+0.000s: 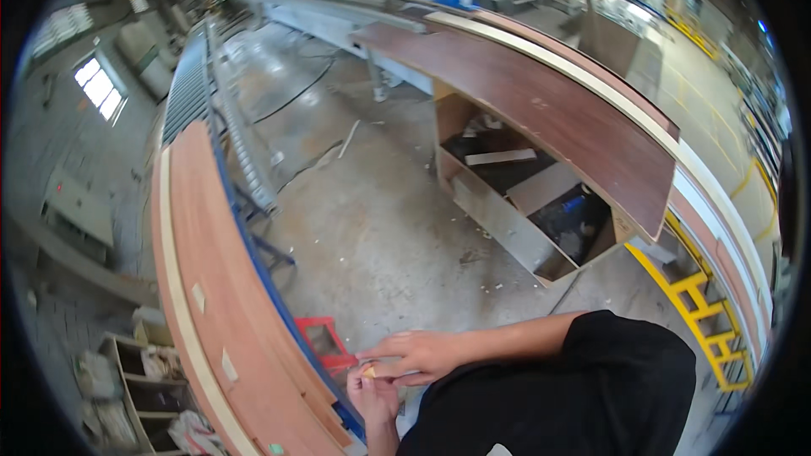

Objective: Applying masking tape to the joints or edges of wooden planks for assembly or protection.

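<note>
Close to my body, my two hands meet beside the end of the long wooden boards. My left hand (374,399) is closed, fingertips pinched around a small yellow-orange piece (369,371) whose kind is too small to make out. From the other side my right hand (427,352) reaches across, its thumb and fingers bent onto the same piece. Left of both hands lies a stack of reddish-brown boards (221,287) with a pale strip along its outer edge. Just beyond my fingertips stands a red frame (325,339), partly hidden by the boards and hands.
A dark brown tabletop (549,110) on a cabinet with open compartments stands ahead right. Yellow metal framing (701,312) is at the right. A roller conveyor (190,84) runs beyond the boards. Shelving (135,380) holds bags at lower left. Scraps lie on the concrete floor (380,236).
</note>
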### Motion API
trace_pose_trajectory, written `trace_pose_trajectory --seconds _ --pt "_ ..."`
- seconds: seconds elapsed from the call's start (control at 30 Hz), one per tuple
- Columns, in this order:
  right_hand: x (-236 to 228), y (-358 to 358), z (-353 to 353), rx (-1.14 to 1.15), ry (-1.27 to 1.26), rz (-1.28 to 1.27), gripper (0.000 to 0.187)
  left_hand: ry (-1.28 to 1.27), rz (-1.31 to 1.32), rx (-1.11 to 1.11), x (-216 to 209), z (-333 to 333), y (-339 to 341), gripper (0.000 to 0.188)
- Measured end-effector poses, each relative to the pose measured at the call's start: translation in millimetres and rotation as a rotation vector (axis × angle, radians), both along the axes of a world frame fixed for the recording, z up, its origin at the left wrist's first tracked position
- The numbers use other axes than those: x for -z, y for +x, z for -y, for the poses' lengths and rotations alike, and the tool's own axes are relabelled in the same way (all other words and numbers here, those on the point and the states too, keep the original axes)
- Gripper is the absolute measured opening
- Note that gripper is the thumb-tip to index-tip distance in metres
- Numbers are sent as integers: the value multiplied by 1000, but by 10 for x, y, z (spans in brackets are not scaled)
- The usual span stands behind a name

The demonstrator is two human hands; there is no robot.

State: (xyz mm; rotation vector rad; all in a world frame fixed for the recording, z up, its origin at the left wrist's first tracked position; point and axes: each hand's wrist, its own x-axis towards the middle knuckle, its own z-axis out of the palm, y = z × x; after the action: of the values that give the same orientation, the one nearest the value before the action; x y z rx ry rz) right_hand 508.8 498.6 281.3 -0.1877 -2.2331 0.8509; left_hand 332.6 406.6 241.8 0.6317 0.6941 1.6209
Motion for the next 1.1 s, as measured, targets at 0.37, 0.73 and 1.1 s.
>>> trace_pose_trajectory --seconds 0.37,0.73,1.1 --pt "261 2432 -560 910 -249 106 75 -258 -522 616 363 -1649 1806 59" --pt "375 6229 205 1911 -363 551 68 55 -1078 1099 770 -2471 3769 56" --pt "547 10690 1836 2017 -614 1398 113 197 -1435 587 484 -1773 6685 50"
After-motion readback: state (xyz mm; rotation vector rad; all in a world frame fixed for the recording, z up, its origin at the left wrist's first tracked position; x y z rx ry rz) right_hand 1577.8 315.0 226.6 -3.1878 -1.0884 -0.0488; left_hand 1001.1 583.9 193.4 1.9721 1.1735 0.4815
